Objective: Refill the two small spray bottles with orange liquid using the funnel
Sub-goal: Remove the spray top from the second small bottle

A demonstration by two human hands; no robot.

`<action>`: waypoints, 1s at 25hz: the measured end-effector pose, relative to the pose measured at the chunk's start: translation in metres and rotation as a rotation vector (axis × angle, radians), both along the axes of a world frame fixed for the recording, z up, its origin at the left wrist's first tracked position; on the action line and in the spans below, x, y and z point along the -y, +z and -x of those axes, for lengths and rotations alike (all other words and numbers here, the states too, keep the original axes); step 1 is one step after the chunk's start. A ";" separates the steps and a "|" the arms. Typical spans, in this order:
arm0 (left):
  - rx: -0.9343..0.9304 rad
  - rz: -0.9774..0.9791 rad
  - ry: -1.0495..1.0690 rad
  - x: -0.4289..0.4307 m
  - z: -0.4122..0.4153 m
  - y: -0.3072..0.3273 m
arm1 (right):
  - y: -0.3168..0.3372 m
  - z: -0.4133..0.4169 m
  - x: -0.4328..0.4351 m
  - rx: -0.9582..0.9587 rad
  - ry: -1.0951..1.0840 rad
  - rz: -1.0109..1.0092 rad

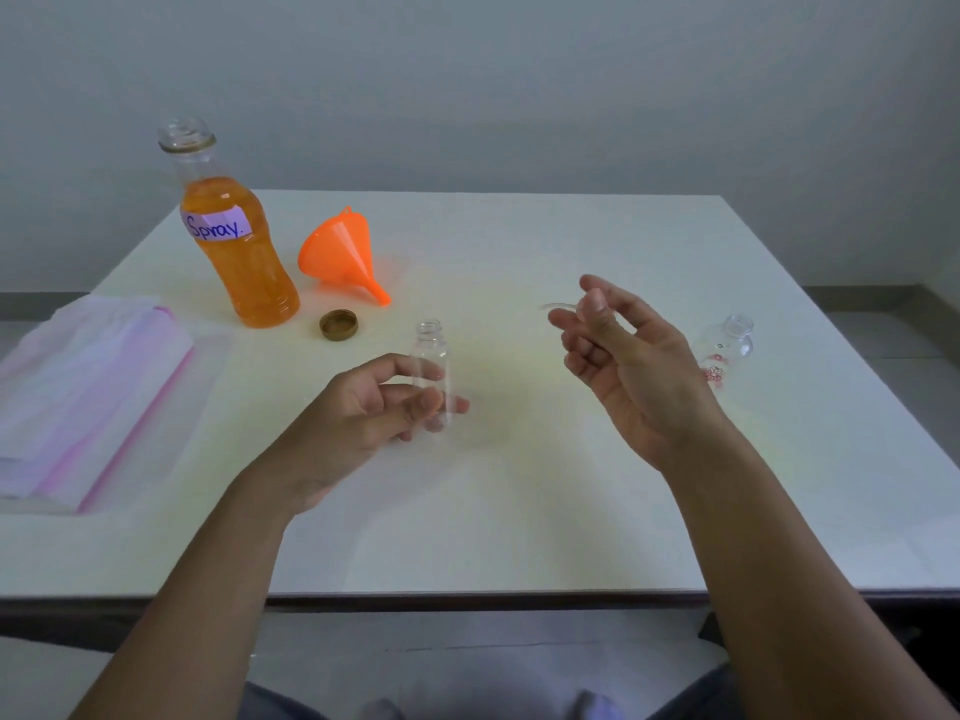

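Note:
A small clear spray bottle (430, 356) stands upright and uncapped at the middle of the white table (519, 485). My left hand (363, 413) curls around its lower half, thumb and fingers on it. My right hand (623, 366) is raised to the right, fingers pinched on a spray head whose thin clear tube (558, 306) sticks out to the left. A second small bottle (730, 343) with a red flower print stands open behind that hand. The large open bottle of orange liquid (244, 262), labelled "Spray", stands at the back left. The orange funnel (337, 252) lies on its side beside it.
A gold cap (338, 324) lies upside down in front of the large bottle. A folded pink and white cloth or bag (83, 397) covers the table's left edge. A grey wall rises behind the table. The front table edge is near my lap.

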State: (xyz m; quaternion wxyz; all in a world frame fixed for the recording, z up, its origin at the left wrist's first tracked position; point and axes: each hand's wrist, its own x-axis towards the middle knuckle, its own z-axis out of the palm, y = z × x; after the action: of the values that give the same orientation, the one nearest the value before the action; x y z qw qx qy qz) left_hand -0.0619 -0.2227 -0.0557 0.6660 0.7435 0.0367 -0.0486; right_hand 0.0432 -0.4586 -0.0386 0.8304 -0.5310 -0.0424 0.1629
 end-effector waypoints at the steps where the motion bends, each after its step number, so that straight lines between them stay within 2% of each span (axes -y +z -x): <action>1: 0.011 -0.056 0.063 0.004 -0.002 -0.002 | -0.001 0.001 0.002 0.005 0.046 0.045; 4: 0.054 -0.225 0.211 0.014 -0.009 -0.011 | -0.007 0.008 0.001 0.109 0.150 0.276; 11: 0.158 -0.539 0.330 0.022 -0.015 -0.033 | -0.025 0.011 -0.013 0.342 -0.007 0.925; 13: 0.171 -0.611 0.362 0.022 -0.015 -0.036 | -0.029 0.010 -0.015 0.381 -0.073 0.967; 19: 0.210 -0.646 0.386 0.020 -0.016 -0.041 | -0.036 0.013 -0.022 0.402 -0.225 0.964; 25: 0.208 -0.648 0.390 0.021 -0.014 -0.039 | -0.034 0.013 -0.024 0.546 -0.178 1.204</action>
State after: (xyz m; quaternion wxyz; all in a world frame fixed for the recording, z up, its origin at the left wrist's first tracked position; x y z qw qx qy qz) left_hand -0.0480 -0.2433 -0.0944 0.3935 0.8953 0.1231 0.1685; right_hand 0.0298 -0.4344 -0.0727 0.3585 -0.9257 -0.1088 -0.0513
